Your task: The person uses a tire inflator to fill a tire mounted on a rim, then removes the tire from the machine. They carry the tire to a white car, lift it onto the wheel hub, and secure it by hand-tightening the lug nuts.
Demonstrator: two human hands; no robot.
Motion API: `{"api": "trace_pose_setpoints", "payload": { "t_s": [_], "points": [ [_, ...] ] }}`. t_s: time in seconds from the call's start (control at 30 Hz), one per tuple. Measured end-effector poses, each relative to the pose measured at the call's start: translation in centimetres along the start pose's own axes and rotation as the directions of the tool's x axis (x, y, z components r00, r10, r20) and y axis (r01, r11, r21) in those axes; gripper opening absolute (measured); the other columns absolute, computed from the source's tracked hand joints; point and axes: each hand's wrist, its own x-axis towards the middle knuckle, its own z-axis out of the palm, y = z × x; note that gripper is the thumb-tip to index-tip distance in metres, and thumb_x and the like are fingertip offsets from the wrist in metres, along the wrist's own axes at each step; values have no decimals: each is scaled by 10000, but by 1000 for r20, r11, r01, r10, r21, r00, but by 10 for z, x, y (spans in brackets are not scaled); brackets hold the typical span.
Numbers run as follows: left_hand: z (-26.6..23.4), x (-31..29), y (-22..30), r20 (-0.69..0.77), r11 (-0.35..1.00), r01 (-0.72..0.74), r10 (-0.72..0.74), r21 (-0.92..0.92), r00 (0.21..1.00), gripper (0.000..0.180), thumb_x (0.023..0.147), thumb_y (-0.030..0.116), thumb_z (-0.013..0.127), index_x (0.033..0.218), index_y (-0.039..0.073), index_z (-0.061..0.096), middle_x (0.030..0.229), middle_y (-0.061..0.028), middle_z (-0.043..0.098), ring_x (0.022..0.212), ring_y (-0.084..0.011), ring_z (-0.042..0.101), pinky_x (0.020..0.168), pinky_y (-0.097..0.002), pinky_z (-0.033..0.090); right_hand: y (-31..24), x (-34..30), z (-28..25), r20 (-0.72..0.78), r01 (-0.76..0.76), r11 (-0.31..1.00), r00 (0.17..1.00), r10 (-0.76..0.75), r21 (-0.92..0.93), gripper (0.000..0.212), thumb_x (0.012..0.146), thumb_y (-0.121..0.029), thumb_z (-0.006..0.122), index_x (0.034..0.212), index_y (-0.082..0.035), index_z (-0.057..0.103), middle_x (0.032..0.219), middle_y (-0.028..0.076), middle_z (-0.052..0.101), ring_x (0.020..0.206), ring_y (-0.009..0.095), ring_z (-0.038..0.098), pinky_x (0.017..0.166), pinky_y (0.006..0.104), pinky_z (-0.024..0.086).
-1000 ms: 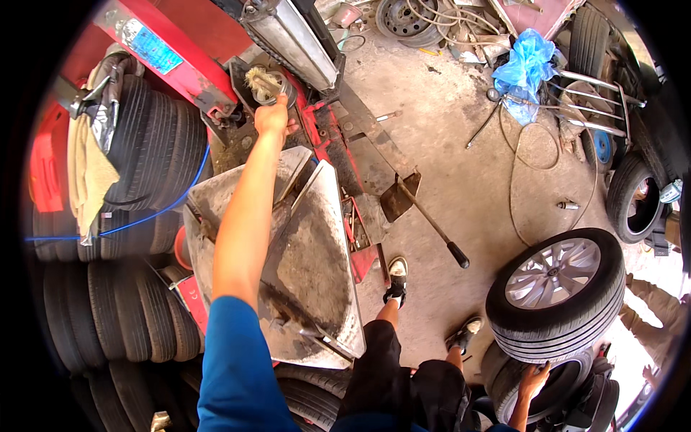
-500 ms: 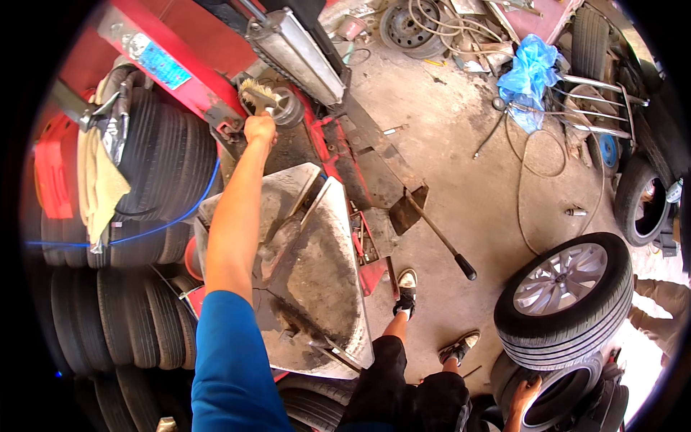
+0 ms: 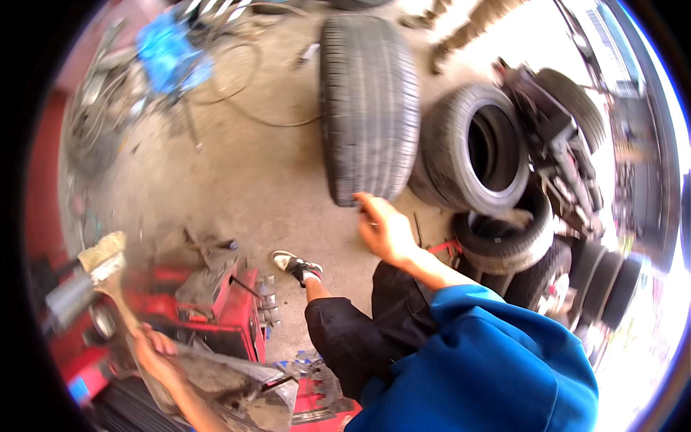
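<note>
A bristle brush (image 3: pixel 105 261) with a pale handle is gripped in my left hand (image 3: pixel 157 351) at the lower left. Its bristles point up and away from me, above the red machine. My right hand (image 3: pixel 389 232) reaches out in front of my legs, forefinger stretched and the other fingers partly bent. That fingertip meets or overlaps the near lower edge of a car wheel's tyre (image 3: pixel 368 108), which stands upright with its tread facing me. The wheel's rim is hidden from this angle.
Stacked tyres (image 3: pixel 471 155) stand right of the wheel, beside a dark metal jack-like device (image 3: pixel 558 129). Red machinery (image 3: pixel 234 317) and a worn metal plate (image 3: pixel 237 381) lie lower left. A blue plastic bag (image 3: pixel 169 54) and a hose (image 3: pixel 270 121) are farther off. Another person's legs (image 3: pixel 468 32) show at the top.
My view has swung right. My left hand still holds the brush, now away from the round metal container. My right hand has come up to the wheel, which now shows its tread instead of its rim.
</note>
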Motion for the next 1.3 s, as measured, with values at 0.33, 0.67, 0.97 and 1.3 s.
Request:
{"api": "trace_pose_setpoints", "payload": {
  "t_s": [0.33, 0.67, 0.97, 1.3],
  "points": [
    [312, -82, -83, 795, 816, -453, -14, 359, 606, 391, 1047, 250, 521, 1360, 16, 502, 1144, -59, 578, 1052, -117, 516, 949, -266, 401, 55, -1, 0, -120, 316, 909, 926, -358, -271, 476, 801, -175, 688, 1247, -47, 583, 1123, 118, 626, 1056, 285, 610, 850, 438, 489],
    [419, 95, -142, 408, 861, -374, 496, -345, 766, 244, 973, 264, 646, 1024, 28, 680, 1013, -16, 669, 1008, -131, 563, 969, -293, 372, 84, 169, 65, 220, 772, 397, 554, -803, -495, 735, 737, -476, 724, 1395, -208, 536, 1572, 60, 383, 1482, 290, 300, 1139, 559, 306],
    [457, 14, -129, 684, 925, -308, 374, -223, 627, 561, 987, 261, 627, 1442, -32, 480, 1209, -47, 532, 1055, -104, 547, 964, -236, 391, 128, 139, -24, 331, 689, 446, 691, -643, -571, 727, 810, -442, 719, 1464, -253, 465, 1606, 6, 316, 1500, 243, 257, 1165, 559, 263],
    [543, -71, -131, 763, 786, -612, 447, -85, 468, 466, 957, 328, 657, 1338, 65, 602, 1509, -76, 482, 1467, -334, 252, 1197, -463, 204, 109, 201, -108, -106, 312, 724, 877, -469, -616, 368, 849, -154, 623, 1216, -172, 588, 838, 123, 620, 746, 327, 699, 604, 440, 557]
  ]
}}
